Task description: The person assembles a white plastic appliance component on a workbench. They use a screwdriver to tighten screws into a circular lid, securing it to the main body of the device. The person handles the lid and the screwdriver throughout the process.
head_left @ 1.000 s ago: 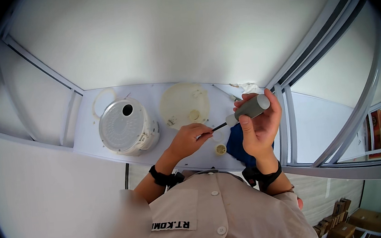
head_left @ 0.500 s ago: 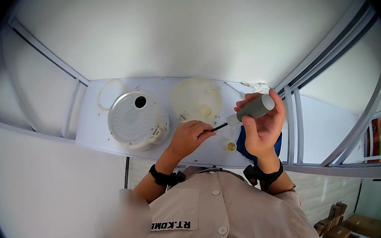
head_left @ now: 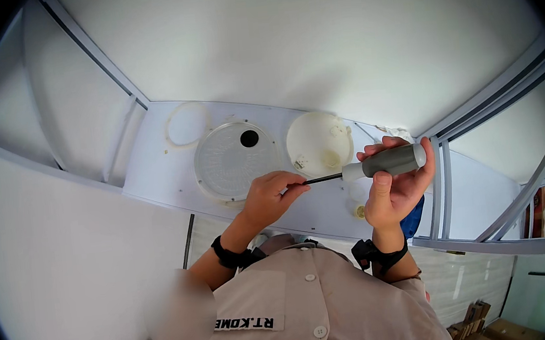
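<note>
A screwdriver [head_left: 392,162] with a thick grey handle and dark thin shaft is held almost level above the table. My right hand [head_left: 390,203] cradles its handle, palm up, thumb and fingers closed round it. Shaft tip end is pinched between thumb and fingers of my left hand [head_left: 267,198], which hide the very end. Beneath and beyond my left hand is a round white drum-like container [head_left: 220,168] with a round black spot or hole on its top. Past the screwdriver lies a round cream-coloured tray-like part [head_left: 305,137]. A small yellowish round piece [head_left: 360,212] sits beside my right hand.
On the white table [head_left: 155,175] a thin pale ring [head_left: 167,127] lies at the back left. Blue material [head_left: 414,218] is partly behind my right wrist. A thin rod [head_left: 366,132] and crumpled white material [head_left: 395,133] lie at the back right. Metal frames [head_left: 443,186] border the right side.
The screwdriver has turned from slanted to nearly level, its handle end swinging right. My right hand has shifted right with it. The view of the table has also shifted.
</note>
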The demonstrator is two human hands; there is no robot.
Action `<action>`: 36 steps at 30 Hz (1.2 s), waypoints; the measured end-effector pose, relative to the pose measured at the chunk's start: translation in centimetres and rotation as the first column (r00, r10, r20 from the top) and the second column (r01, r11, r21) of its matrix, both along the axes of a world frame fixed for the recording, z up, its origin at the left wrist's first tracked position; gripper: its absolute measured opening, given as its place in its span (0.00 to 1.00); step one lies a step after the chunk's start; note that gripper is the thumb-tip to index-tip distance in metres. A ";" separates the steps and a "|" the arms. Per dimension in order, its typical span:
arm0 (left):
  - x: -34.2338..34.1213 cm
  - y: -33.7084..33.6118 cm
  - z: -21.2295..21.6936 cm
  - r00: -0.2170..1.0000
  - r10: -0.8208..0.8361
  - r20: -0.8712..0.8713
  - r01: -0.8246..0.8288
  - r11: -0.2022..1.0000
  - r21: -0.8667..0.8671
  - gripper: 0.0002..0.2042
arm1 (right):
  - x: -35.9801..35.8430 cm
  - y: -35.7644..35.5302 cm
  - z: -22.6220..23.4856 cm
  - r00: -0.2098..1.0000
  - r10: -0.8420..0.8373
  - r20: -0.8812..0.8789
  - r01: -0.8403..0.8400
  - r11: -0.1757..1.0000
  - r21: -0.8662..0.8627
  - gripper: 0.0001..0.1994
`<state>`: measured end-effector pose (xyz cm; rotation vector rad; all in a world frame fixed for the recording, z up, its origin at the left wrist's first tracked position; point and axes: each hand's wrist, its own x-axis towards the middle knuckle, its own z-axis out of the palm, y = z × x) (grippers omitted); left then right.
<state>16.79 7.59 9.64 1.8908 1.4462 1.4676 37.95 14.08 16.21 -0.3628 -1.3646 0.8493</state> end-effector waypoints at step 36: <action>-5.4 -0.6 -0.9 0.971 0.103 -0.217 -0.113 0.993 -0.032 0.19 | -7.5 -0.3 -0.8 0.951 0.220 0.215 -0.242 0.967 0.080 0.36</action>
